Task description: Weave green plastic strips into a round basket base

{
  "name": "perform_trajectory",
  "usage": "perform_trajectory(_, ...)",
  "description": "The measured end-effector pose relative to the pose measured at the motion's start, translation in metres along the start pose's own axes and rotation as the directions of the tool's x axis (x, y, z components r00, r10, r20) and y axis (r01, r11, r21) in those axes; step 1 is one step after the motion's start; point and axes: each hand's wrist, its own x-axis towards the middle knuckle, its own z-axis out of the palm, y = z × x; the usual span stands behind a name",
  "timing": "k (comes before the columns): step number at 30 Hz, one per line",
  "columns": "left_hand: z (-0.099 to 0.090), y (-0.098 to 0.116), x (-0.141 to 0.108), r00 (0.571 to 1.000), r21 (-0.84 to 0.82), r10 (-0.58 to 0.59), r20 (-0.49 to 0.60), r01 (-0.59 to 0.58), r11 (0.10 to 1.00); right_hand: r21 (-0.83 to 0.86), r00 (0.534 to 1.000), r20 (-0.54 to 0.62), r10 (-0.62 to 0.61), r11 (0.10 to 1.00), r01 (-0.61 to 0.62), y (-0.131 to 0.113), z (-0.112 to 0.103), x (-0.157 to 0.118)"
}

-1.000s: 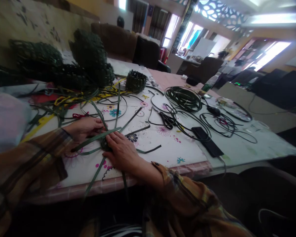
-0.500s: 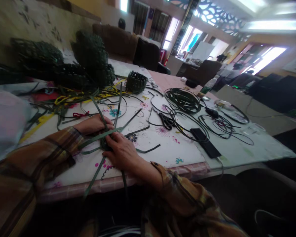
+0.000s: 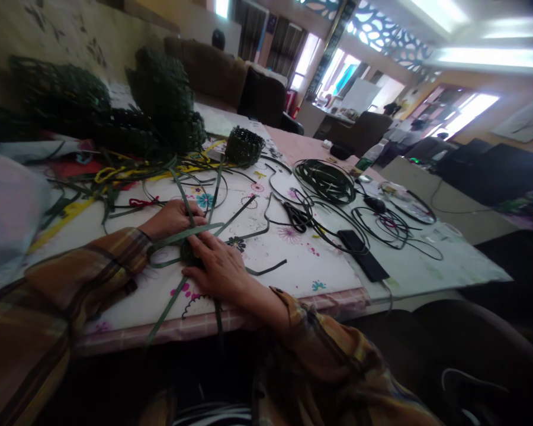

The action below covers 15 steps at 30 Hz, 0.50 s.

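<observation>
Dark green flat strips radiate from a small woven piece low on the flowered tabletop. My left hand is closed at its far left side, fingers bent around the strips there. From the right, my right hand presses on the piece, its fingers closed over a lighter green strip that crosses the top and loops back on the left. One strip end hangs toward the table's near edge. The fingertips partly cover the weave between both hands.
Black scissors lie right of the hands, near a coil of green strip and a black power bank-like block. A small woven basket stands behind, with larger woven baskets at the back left. A plastic bag sits far left.
Both hands stay on the woven piece with nearly the same hold. The lighter strip's loop on the left has shifted slightly and its end now lies a little higher. The camera view has turned slightly.
</observation>
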Motion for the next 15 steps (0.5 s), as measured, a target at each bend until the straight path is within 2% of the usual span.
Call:
perform_trajectory(7,0.002,-0.006,0.002,0.998,0.071,0.047,-0.044,-0.044,0.996,-0.123,0.994,0.102,-0.023,0.992,0.036,-0.004,-0.013,0.007)
perform_trajectory(15,-0.001,-0.002,-0.002,0.998,0.251,-0.054,-0.035,0.061,0.966,-0.236,0.989,0.135,-0.052,0.968,0.084,-0.012,-0.018,0.016)
